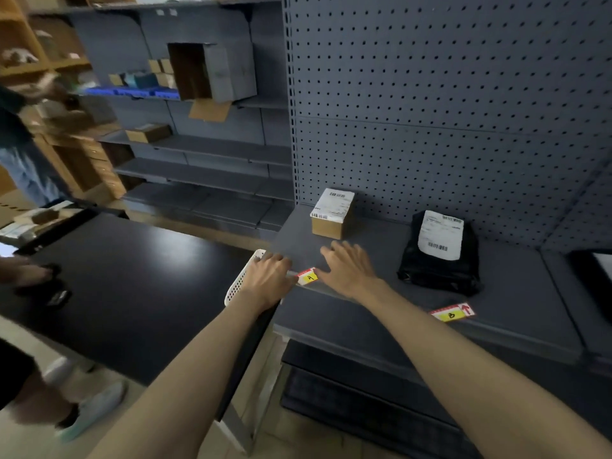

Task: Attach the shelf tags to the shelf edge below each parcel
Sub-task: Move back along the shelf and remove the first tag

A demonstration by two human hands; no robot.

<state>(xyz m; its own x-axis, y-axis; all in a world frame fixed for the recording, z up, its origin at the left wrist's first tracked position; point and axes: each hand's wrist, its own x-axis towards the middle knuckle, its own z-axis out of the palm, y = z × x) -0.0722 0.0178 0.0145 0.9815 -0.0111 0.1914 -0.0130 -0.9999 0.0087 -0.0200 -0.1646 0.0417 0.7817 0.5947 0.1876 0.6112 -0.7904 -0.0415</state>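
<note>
A small cardboard parcel [332, 213] with a white label stands on the grey shelf [516, 276]. To its right lies a black bag parcel [440, 263] with a white label. On the shelf edge [334, 289] below the cardboard parcel sits a yellow and red tag marked A [308, 276]. My left hand [270, 276] touches the tag's left end, and my right hand [347, 268] rests flat on the shelf with its thumb at the tag's right end. Below the black bag, a second tag marked B [453, 313] sits on the edge.
A white perforated basket [236, 286] sits under my left wrist at the corner of a black table [132, 286]. A person [20, 160] stands at the left by wooden shelves; another hand rests on the table. Grey pegboard [447, 111] backs the shelf.
</note>
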